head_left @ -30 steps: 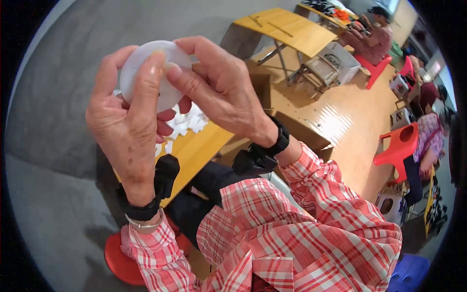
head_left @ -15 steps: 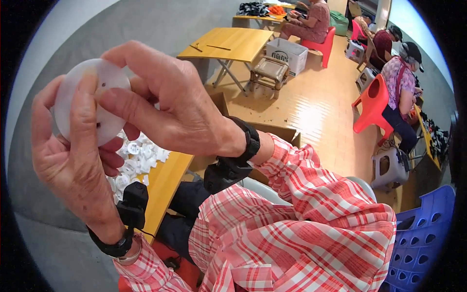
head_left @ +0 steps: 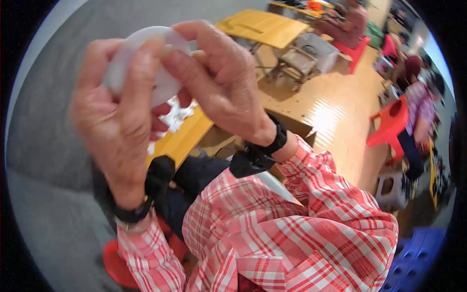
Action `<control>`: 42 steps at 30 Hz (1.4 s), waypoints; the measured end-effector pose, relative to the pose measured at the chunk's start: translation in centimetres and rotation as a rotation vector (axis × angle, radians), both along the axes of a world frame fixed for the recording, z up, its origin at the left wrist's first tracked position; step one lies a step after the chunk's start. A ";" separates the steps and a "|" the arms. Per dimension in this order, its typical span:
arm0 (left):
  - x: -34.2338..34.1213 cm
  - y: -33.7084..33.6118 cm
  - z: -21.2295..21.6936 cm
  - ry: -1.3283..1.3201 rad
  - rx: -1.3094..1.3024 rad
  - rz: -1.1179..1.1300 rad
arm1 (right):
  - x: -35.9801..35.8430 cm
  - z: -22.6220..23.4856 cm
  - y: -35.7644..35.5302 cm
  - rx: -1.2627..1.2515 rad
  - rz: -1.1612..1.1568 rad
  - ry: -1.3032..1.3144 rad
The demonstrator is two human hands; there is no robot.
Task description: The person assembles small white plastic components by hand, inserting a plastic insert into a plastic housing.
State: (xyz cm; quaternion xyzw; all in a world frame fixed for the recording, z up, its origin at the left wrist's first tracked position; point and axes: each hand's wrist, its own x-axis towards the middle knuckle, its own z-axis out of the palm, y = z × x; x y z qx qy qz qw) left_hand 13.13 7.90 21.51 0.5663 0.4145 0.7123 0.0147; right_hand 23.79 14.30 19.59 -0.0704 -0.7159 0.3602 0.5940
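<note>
Both hands hold up a round, translucent white plastic disc [head_left: 168,86] at the upper left. My left hand [head_left: 119,112] grips its left side, thumb across the face and fingers behind. From the right, my right hand [head_left: 226,87] pinches the disc, with the thumb on its face and the forefinger at the upper rim. Small dark spots show on the disc, partly covered by the thumbs. Behind and below the hands, small white plastic pieces [head_left: 177,116] lie heaped on a yellow table [head_left: 187,136]. The hands are slightly blurred.
A cardboard box [head_left: 292,121] stands beyond my right wrist. Farther off are a yellow folding table [head_left: 265,27], a small stool [head_left: 297,62] and a white carton [head_left: 323,51]. Other people sit on red chairs [head_left: 391,126] at the right. A blue plastic crate [head_left: 418,260] is at lower right.
The hands and disc have shifted up and right in the picture, and the whole background has shifted with the head's motion. Both hands keep their hold on the disc.
</note>
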 end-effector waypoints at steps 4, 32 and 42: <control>-4.8 -1.8 -1.8 -0.094 -0.277 0.110 | -4.7 -1.7 0.7 -0.095 0.128 -0.119; -10.4 -2.0 -9.6 -0.378 -0.680 -0.344 | -5.6 -8.6 3.1 -0.271 0.351 -0.505; -15.3 -4.7 -14.2 -0.471 -0.819 -0.026 | -1.2 -13.8 5.6 -0.488 0.407 -0.525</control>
